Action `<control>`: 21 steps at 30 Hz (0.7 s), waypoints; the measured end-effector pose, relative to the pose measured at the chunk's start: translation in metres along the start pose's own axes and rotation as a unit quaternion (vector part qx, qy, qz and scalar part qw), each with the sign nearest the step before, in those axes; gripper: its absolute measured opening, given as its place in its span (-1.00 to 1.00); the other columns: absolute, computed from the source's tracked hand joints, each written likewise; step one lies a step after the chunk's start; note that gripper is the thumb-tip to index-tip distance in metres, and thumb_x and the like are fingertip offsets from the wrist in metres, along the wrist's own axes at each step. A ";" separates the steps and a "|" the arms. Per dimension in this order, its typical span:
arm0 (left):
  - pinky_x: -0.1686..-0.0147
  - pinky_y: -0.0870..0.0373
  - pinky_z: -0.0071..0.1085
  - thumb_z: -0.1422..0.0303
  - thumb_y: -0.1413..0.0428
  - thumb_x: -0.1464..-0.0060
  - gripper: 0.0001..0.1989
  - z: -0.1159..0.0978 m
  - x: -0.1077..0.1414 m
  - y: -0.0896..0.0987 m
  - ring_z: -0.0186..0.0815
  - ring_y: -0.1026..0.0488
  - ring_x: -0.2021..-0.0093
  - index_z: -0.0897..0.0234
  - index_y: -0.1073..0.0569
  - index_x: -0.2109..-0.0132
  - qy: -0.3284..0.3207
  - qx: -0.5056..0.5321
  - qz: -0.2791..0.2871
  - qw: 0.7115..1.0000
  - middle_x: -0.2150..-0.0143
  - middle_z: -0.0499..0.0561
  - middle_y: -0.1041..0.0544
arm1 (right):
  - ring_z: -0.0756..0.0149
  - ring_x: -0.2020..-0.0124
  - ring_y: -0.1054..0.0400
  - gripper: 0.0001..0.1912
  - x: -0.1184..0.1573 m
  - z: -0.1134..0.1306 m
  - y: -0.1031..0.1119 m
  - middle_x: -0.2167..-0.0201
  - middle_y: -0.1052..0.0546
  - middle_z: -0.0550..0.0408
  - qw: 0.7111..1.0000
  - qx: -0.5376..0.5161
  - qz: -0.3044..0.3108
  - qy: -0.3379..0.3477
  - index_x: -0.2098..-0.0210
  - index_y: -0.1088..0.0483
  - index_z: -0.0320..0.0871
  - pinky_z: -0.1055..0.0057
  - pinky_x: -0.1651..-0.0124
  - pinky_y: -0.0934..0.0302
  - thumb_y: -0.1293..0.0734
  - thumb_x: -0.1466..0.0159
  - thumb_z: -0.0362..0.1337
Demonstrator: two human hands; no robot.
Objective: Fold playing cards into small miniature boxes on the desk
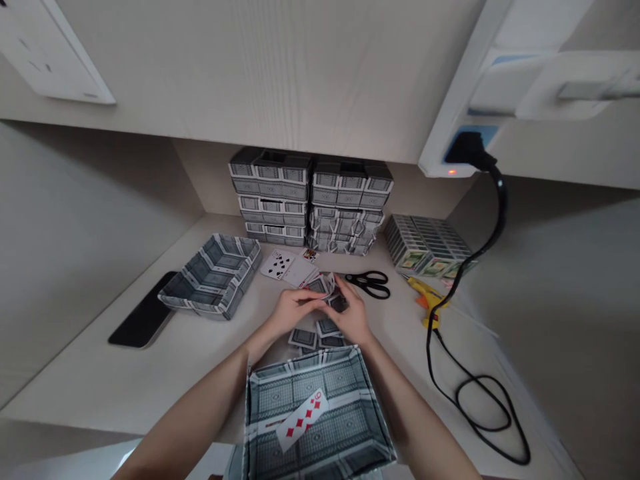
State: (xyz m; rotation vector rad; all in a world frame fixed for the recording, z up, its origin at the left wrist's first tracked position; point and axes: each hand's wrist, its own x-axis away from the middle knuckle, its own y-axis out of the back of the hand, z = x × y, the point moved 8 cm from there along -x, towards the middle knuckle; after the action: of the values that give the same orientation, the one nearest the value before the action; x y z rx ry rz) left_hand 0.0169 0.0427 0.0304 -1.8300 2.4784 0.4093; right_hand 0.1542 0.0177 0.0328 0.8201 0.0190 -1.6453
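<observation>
Grey-patterned card, bent, sits between the person's two hands near the middle of the frame: the left hand (295, 310) pinches the held card (327, 285) from one side, and the right hand (353, 313) closes on it from the other, fingertips nearly meeting. Whether it is one card or several is too small to tell.

The step looks like folding or creasing. To do it well, keep both thumbs low on the fold, press evenly along the whole edge, and check that the corners line up before letting go; a skewed crease would probably spoil the join with its neighbours.

Loose cards (303, 339) lie on the desk (190, 360) just below the fingers, so the wrists are best kept high enough not to scatter them. Face-up cards (277, 264) lie beyond the hands, with the scissors (370, 283) beside them to the right.

At lower centre, between the forearms, a tray (345, 377) carries a red-diamond strip (301, 420); another tray (243, 280) stands left of centre. Right of centre lies the glue gun (427, 300), its tip perhaps hot, so sleeves, skin and the cord (463, 400) deserve care when reaching that way.
</observation>
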 end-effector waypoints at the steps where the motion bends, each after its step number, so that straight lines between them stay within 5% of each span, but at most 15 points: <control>1: 0.23 -0.41 -0.40 0.32 -0.19 0.15 -0.79 0.000 0.000 -0.002 -0.28 -0.50 0.32 0.30 -0.56 0.30 0.000 0.006 0.007 1.000 0.33 0.03 -0.58 | 0.12 -0.03 -0.24 -0.36 0.000 0.000 0.000 -0.01 -0.37 -0.10 1.000 -0.011 -0.003 -0.002 -0.08 -0.23 -0.15 0.18 -0.07 -0.14 -0.39 -0.01 -0.18; 7: 0.16 -0.38 -0.34 0.33 -0.19 0.15 -0.85 -0.010 -0.002 -0.006 -0.26 -0.47 0.24 0.31 -0.53 0.39 -0.030 0.072 0.014 0.997 0.28 0.06 -0.56 | 0.17 0.10 -0.34 -0.53 0.003 -0.008 -0.010 0.12 -0.46 -0.05 0.990 -0.129 -0.016 -0.050 0.08 -0.34 -0.15 0.23 0.01 -0.21 -0.39 -0.01 -0.19; 13: 0.47 -0.29 -0.51 0.30 -0.25 0.22 -0.64 -0.009 -0.006 0.011 -0.46 -0.33 0.46 0.29 -0.48 0.20 -0.058 0.028 -0.071 0.995 0.20 0.05 -0.42 | 0.22 0.21 -0.37 -0.55 0.003 -0.013 -0.012 0.21 -0.49 -0.02 0.978 -0.178 -0.020 -0.105 0.12 -0.36 -0.17 0.29 0.14 -0.27 -0.39 0.00 -0.17; 21: 0.32 -0.28 -0.46 0.29 -0.23 0.19 -0.70 0.001 -0.010 0.000 -0.35 -0.36 0.29 0.32 -0.49 0.25 -0.027 0.037 -0.003 0.999 0.24 0.05 -0.43 | 0.22 0.21 -0.38 -0.49 0.003 -0.010 -0.008 0.20 -0.49 -0.02 0.991 -0.103 -0.003 -0.087 0.10 -0.33 -0.15 0.32 0.17 -0.26 -0.42 0.05 -0.18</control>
State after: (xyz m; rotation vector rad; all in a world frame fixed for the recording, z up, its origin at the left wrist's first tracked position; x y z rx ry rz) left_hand 0.0199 0.0526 0.0316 -1.7743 2.4191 0.3578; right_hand 0.1520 0.0213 0.0205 0.5183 0.0665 -1.6832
